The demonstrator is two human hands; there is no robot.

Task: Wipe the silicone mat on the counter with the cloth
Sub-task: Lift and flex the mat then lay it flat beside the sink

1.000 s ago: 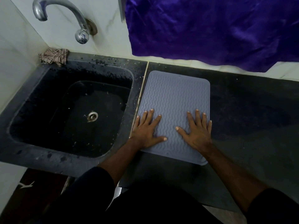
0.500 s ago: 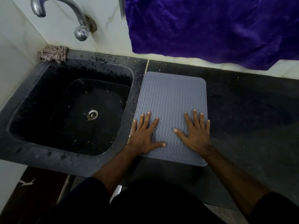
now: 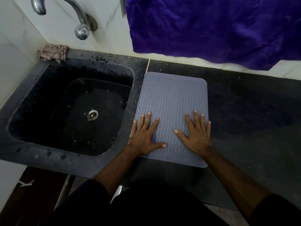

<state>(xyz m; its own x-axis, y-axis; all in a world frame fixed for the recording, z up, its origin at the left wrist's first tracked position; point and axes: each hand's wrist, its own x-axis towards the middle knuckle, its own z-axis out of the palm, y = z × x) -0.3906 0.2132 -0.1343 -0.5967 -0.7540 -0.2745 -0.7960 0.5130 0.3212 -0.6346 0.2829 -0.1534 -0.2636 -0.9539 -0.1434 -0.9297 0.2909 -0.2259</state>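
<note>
A: We have the left hand point(image 3: 145, 136) and the right hand point(image 3: 196, 134) spread flat and empty on the near half of the silicone mat point(image 3: 172, 98), which lies on the worktop point(image 3: 244, 111) just beside the sink point(image 3: 32, 154)

B: The cloth point(image 3: 53, 53) sits crumpled at the sink's far corner, well apart. Once we lift one hand for it, the mat could slide toward the basin, since its left edge lies right along the sink rim

Dim, soft indoor light; the curved chrome tap point(image 3: 79, 18) catches small highlights, straight edges bow outward, focus stays sharp.
</note>
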